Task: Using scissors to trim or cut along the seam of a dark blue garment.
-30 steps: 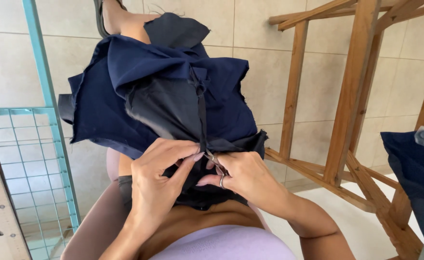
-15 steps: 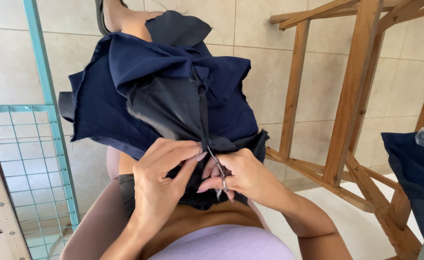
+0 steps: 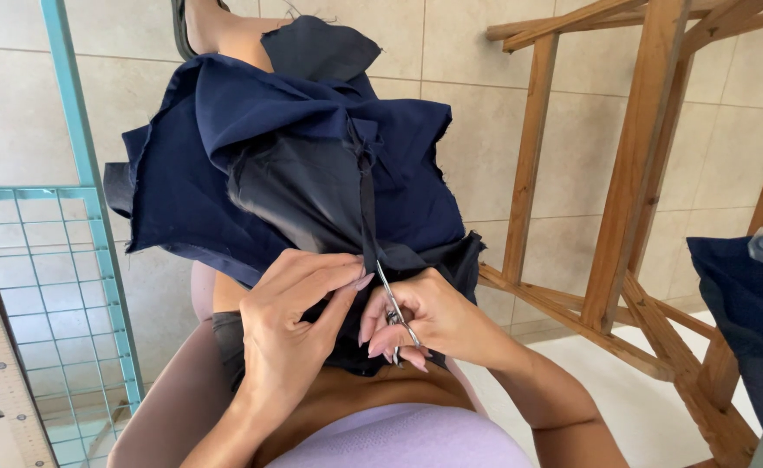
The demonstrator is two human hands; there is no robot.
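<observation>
Both hands meet at the lap edge of the navy garment (image 3: 312, 165) draped over the knees, the left hand (image 3: 299, 325) pinching the dark seam strip taut while the right hand (image 3: 425, 321) is closed around small scissors (image 3: 392, 305), so snipping looks underway, calling for a careful, shallow cut

Both hands are close together in front of the body. The left hand (image 3: 290, 334) has its fingers bent and pinched at the tips. The right hand (image 3: 420, 321) is curled shut, palm up, with its fingers folded in. Both arms are bent.
</observation>
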